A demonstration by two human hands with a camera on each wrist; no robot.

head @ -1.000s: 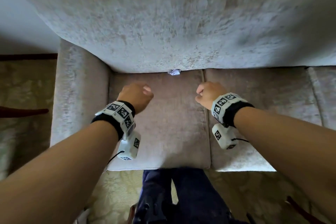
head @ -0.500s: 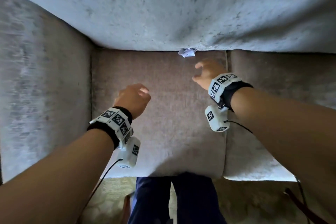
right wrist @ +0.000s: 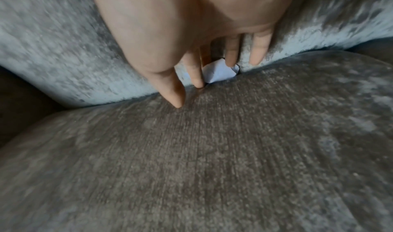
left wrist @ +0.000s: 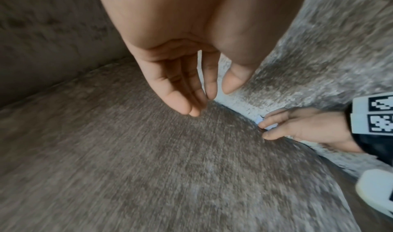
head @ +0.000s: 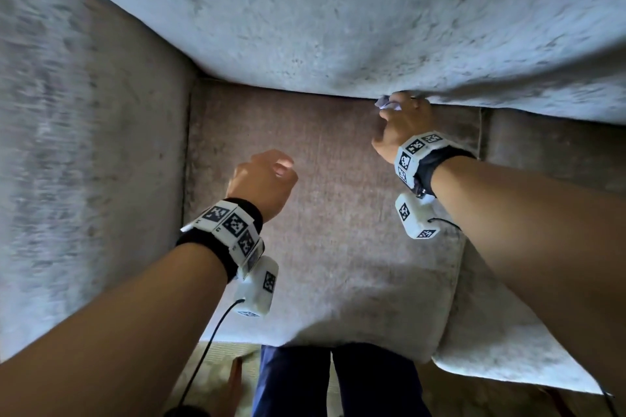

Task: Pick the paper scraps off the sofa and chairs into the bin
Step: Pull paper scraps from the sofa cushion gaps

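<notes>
One paper scrap (right wrist: 219, 72) is visible. It is white and creased and sits wedged in the crease where the sofa's back cushion (head: 338, 27) meets the seat cushion (head: 338, 230), at about 1 o'clock in the head view. Its long axis runs roughly along the crease, with a pointed corner toward the seat fabric; most of its outline is covered by fingers, so its full shape cannot be told.

The right hand (head: 403, 125) is at the crease with its fingers extended downward and spread narrowly. Two fingers (right wrist: 231, 53) straddle the scrap and touch it, and the thumb tip rests on the seat cushion just at 7 o'clock of the paper. No closed pinch on the scrap is evident.

The left hand (head: 264, 183) hovers above the seat cushion near its centre, at 9 o'clock of the right hand and well apart from it. Its fingers hang loosely together and hold nothing.

The armrest (head: 84, 162) bounds the seat at 9 o'clock. A seam at 3 o'clock separates this cushion from a second seat cushion (head: 542, 159). The back cushion overhangs the crease, leaving little room there; the seat surface between the hands and the front edge at 6 o'clock is open. Each wrist carries one marker band with a white camera block.
</notes>
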